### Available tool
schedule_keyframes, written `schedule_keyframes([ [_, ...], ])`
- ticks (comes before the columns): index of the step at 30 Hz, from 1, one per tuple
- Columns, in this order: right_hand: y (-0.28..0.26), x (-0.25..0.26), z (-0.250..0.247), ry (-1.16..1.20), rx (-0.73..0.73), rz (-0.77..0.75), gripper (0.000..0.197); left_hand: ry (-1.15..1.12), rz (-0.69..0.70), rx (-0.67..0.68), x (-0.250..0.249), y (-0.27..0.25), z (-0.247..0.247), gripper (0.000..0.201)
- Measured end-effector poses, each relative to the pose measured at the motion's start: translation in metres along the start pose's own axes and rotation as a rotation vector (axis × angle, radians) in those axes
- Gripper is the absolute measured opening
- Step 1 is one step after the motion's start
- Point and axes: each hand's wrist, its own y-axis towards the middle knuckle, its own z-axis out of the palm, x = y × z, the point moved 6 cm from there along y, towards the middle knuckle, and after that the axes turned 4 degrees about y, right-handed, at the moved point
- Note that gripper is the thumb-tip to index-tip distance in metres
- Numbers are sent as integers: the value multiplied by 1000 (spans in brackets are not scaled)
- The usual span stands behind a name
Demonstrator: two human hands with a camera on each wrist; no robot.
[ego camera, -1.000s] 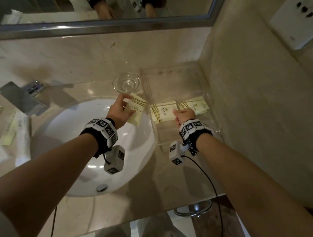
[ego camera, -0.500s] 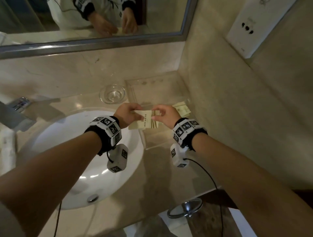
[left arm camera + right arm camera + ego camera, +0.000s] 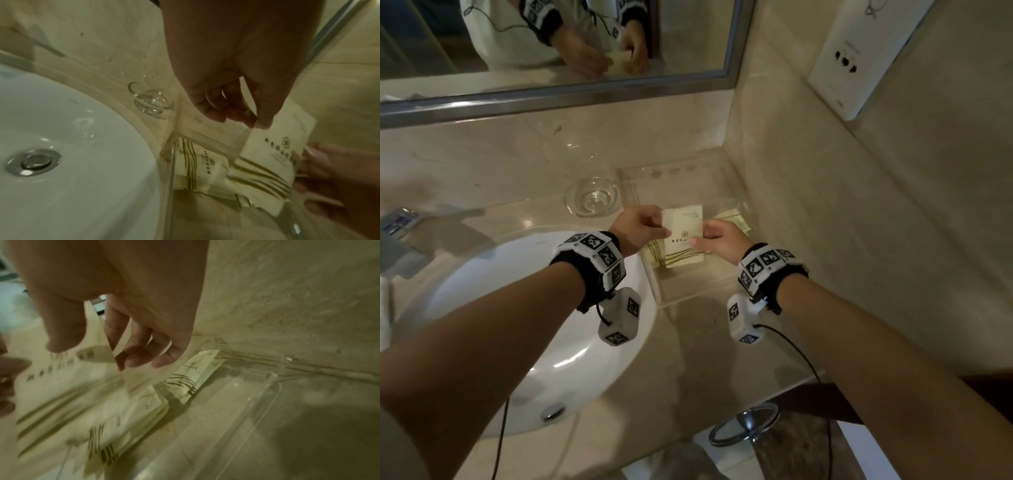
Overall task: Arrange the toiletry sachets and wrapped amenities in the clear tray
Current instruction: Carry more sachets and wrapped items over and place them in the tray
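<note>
At the bottom of the head view a chrome ring (image 3: 744, 424) hangs below the front edge of the marble tabletop (image 3: 722, 349). The white sink (image 3: 544, 342) fills the lower left, its drain (image 3: 553, 411) near the bottom. Two forearms reach up from the lower corners, each with a marker-covered wrist band. At frame centre the left hand (image 3: 635, 229) pinches the left edge of a cream sachet (image 3: 685, 233) between thumb and curled fingers, while the right hand (image 3: 722, 240) pinches its right edge. The sachet is held just above the clear tray (image 3: 688, 294), which sits on the tabletop right of the sink, against the side wall. A second sachet (image 3: 655, 255) with gold stripes lies in the tray beneath the held one, and a third sachet (image 3: 734, 221) lies behind the right hand. Left of the tray, above the sink, stands a small glass dish (image 3: 591, 197). Along the top runs a framed mirror (image 3: 551, 51), and a white socket panel (image 3: 849, 54) sits on the wall at upper right.
</note>
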Motion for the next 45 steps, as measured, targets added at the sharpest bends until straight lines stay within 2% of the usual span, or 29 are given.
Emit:
schedule_keyframes([
  [1,1,1,-4,7,-22,-1,36,12,15,13,-3,1,4,27],
  [3,1,-1,-10,-7,-44,20,33,-5,22,39,-6,3,12,12],
  [4,1,-4,-13,-11,-54,50,31,-4,26,40,-7,4,15,12],
  [6,1,-16,-20,82,-89,144,29,41,13,17,-5,9,18,28],
  [10,-5,-47,-44,333,-230,373,25,32,-9,-21,1,15,18,37],
  [13,-10,-68,-58,450,-323,495,34,15,-30,-23,8,16,19,40],
  [18,-1,-77,-61,607,-397,554,39,10,-61,-38,21,17,18,38],
  [23,17,-75,-55,718,-419,537,39,-4,-98,-68,42,18,10,37],
  [27,30,-83,-46,706,-458,551,35,10,-125,-89,51,17,-1,35],
  [33,36,-86,-45,593,-443,520,13,-4,-140,-108,59,15,-10,31],
  [36,30,-84,-48,430,-475,514,29,-18,-134,-109,57,13,-11,30],
  [38,23,-68,-45,348,-499,475,39,-27,-128,-113,55,10,-15,29],
  [40,23,-42,-33,248,-459,424,46,-35,-125,-125,53,5,-24,28],
  [43,37,16,2,175,-378,282,51,-65,-105,-171,52,-8,-52,26],
  [45,48,60,44,134,-297,181,51,-91,-87,-246,59,-26,-86,24],
])
